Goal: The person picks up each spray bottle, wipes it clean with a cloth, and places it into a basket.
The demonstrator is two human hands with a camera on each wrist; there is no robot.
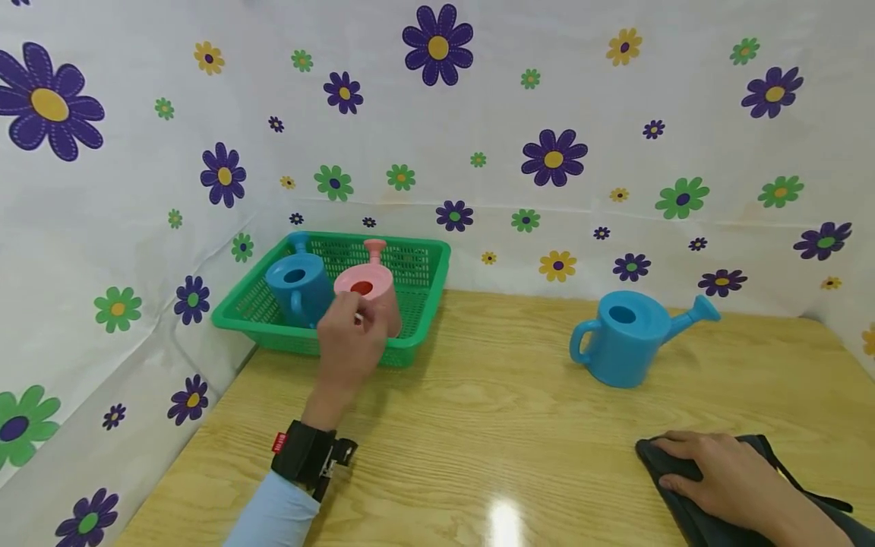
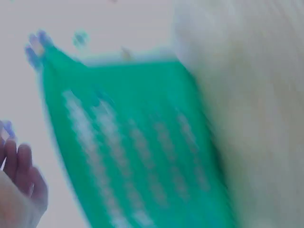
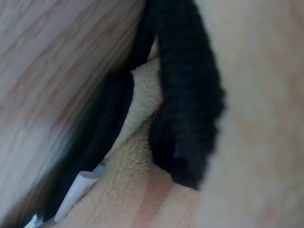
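In the head view my left hand (image 1: 352, 334) is at the front of a green basket (image 1: 403, 355), overlapping the pink watering can (image 1: 384, 292) inside it. The can's handle is hidden behind the hand. In the left wrist view the fingers (image 2: 23, 164) are loosely bent, and nothing shows between them. A blue watering can (image 1: 311, 285) stands beside the pink one. At the lower right, my right hand (image 1: 728, 475) rests on a dark cloth item (image 1: 693, 513) with a black strap. Its pale yellow fleecy inside (image 3: 135, 156) shows in the right wrist view.
Another blue watering can (image 1: 625, 346) stands on the wooden table (image 1: 492, 410) at the right, its spout pointing right. A flower-printed white sheet (image 1: 472, 114) hangs behind the table and along its left side. The basket sits at the back left, close to the sheet.
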